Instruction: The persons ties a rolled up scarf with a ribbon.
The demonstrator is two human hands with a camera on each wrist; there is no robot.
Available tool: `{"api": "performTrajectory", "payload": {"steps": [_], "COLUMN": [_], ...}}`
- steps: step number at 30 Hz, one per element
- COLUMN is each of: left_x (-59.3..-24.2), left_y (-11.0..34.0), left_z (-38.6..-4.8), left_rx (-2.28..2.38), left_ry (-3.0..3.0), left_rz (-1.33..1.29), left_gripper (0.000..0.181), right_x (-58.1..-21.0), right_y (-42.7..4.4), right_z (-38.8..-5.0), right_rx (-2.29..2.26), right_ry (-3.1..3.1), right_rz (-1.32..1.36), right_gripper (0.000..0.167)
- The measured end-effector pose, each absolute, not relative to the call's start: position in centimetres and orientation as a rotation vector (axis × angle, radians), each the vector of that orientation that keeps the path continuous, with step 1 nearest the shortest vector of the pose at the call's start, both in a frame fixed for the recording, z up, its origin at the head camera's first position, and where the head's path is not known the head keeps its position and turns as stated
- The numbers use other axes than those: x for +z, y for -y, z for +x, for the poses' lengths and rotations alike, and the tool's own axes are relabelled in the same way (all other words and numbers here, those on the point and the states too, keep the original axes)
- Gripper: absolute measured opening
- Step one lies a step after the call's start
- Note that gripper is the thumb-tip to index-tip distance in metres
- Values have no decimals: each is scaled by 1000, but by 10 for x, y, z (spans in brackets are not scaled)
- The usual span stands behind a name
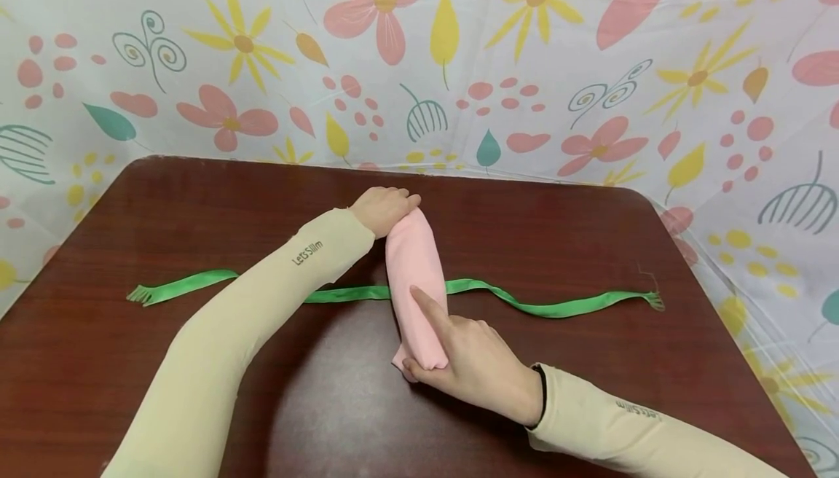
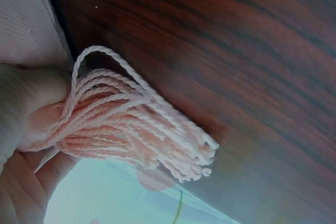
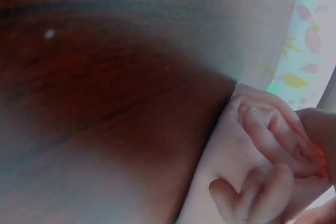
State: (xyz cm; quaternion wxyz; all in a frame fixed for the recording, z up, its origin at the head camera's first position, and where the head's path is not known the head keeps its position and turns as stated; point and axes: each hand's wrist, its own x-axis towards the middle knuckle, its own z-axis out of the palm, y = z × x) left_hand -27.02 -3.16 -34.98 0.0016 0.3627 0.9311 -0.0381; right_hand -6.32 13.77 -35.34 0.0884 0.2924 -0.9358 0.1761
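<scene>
A folded, rolled pink scarf (image 1: 414, 274) lies lengthwise across a green ribbon (image 1: 564, 309), which passes beneath it. At the scarf's far end my left hand (image 1: 385, 210) grips it. Twisted pink fringe (image 2: 131, 119) fans out from between the thumb and fingers in the left wrist view. My right hand (image 1: 481, 358) holds the near end, thumb at the end and index finger laid straight along the top. The right wrist view shows the layered folds of that scarf end (image 3: 273, 129), with curled fingertips (image 3: 275, 192) against the cloth.
Under everything is a dark brown wooden table (image 1: 557, 237) with rounded far corners. The ribbon's frayed ends lie to the left and right. A white curtain with flower prints (image 1: 498, 63) hangs behind the table's far edge.
</scene>
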Motion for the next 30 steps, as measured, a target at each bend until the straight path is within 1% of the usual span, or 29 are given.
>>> {"api": "performTrajectory", "payload": {"steps": [6,13,19,26,30], "left_x": [-349,-350,-347,-344,-343], "left_y": [31,33,37,50,62], "left_z": [-270,-273,-270,-265,-263], "left_rx": [-91,-23,-12,66,113], "left_ry": [-2911,-2880,-2839,-2829,-2850], "left_rz": [1079,994,970,926,906], "left_gripper": [26,36,41,48,45], "right_x": [-352,-354,-355,-354,-353], "right_y": [-137,-136,-137,-143,-148], "right_z": [-62,-61,-60,-60,-59], "right_rx": [501,514,545,596,608], "right_ry": [2854,2867,2892,2895,2858], "right_rz": [864,876,875,915,955], "right_gripper": [88,89,93,96,98]}}
